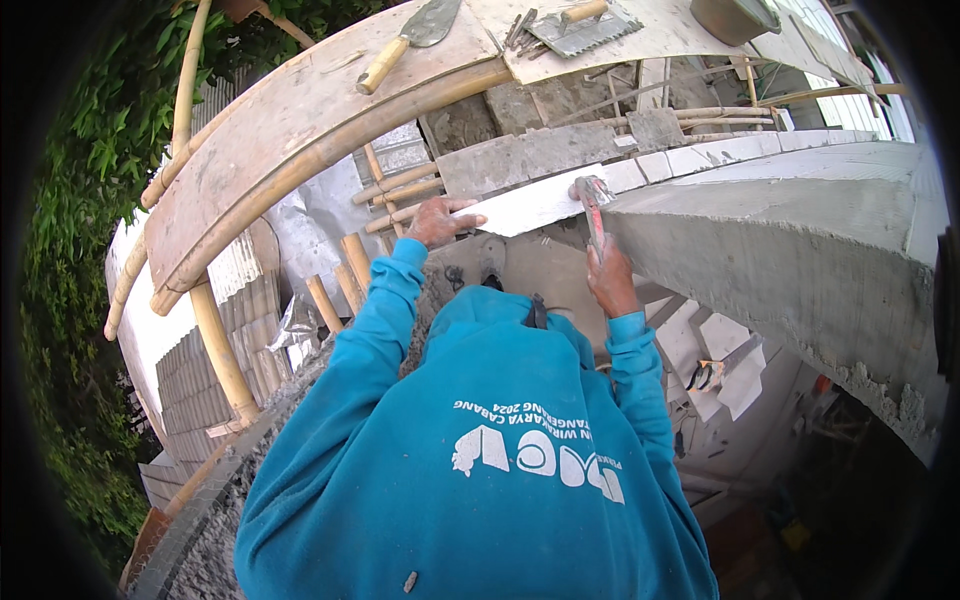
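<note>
At the left end of a long white block [530, 207], my left hand [436, 222] grips its edge with thumb and fingers. The block lies in line with a row of other white blocks [690, 160] that runs off to the right. My right hand [612, 282] is closed round the handle of a hammer [594, 215] held upright. Its head, crusted with grey, is at the block's right end, by the joint with the neighbouring block; whether it touches is hard to tell.
Beyond the blocks, boards on bamboo poles [330, 195] carry a trowel [410, 45], a notched trowel [583, 28] and a bucket [735, 18]. A grey plastered wall [770, 250] stands to the right. Below lie pliers [708, 372] on white pieces and a deep drop.
</note>
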Motion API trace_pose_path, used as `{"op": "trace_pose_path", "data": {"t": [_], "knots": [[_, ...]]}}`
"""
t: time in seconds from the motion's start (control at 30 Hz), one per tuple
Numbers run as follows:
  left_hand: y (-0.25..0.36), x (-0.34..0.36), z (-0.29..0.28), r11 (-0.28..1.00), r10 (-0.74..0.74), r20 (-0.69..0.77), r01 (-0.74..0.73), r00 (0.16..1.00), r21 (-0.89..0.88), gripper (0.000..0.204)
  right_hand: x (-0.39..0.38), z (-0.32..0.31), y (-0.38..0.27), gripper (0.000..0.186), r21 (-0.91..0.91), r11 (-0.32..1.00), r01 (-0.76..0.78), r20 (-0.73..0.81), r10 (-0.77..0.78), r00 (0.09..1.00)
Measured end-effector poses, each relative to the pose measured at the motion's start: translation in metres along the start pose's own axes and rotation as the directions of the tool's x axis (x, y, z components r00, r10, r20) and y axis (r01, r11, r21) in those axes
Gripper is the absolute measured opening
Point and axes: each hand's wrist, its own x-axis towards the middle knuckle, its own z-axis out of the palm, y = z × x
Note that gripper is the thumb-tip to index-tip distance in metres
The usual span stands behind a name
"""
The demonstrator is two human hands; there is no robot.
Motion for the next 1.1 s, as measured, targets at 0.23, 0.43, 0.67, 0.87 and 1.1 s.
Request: {"op": "trace_pose_path", "data": {"t": [0.23,0.43,0.67,0.87,1.1], "knots": [[0.007,-0.001,-0.002,0.998,-0.057,0.026,0.057,0.998,-0.006,0.055,0.000,-0.003,-0.001,0.018,-0.006,1.000,0.005,0.020,-0.005,1.000],[0.022,0.003,-0.011,0.994,-0.104,0.097,0.101,0.990,0.031,0.051,0.006,-0.013,-0.009,0.019,-0.064,0.998,0.030,0.001,-0.030,1.000],[0.035,0.021,0.012,0.979,0.027,0.035,-0.034,0.999,0.199,0.066,-0.007,-0.022,-0.037,0.018,-0.013,0.994,0.108,-0.046,-0.109,0.993],[0.030,0.013,0.019,0.999,0.000,0.035,-0.002,0.999,0.046,0.073,-0.020,0.002,-0.038,0.019,0.009,0.990,0.144,-0.012,-0.144,0.989],[0.026,0.021,0.020,1.000,-0.009,0.058,0.010,0.998,-0.021,0.072,-0.027,0.018,-0.028,0.028,-0.078,0.997,0.022,0.093,-0.015,0.996]]}}
